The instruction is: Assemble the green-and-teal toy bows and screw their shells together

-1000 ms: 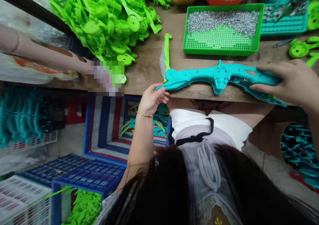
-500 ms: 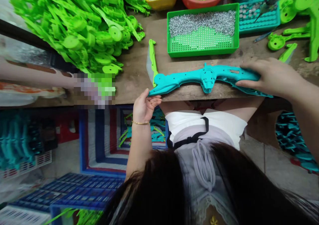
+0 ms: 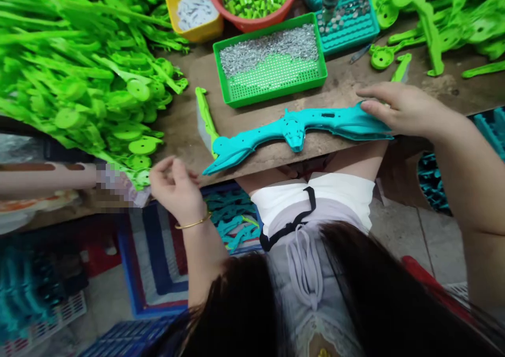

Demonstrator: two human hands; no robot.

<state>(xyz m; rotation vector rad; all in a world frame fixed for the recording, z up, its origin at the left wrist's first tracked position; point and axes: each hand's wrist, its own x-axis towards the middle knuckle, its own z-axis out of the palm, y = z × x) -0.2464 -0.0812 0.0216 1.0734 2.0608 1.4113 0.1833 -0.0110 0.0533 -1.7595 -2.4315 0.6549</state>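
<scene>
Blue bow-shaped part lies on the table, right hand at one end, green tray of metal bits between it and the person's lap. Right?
No, the tray's place is wrong: in the head view the green tray of metal bits sits beyond the blue part, on its far side from the lap.

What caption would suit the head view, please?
Right hand at one end of a turquoise part, left hand near the other.

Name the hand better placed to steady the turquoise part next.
Likely the right hand: it overlaps one end of the turquoise part, while the left hand is just beyond the other.
</scene>
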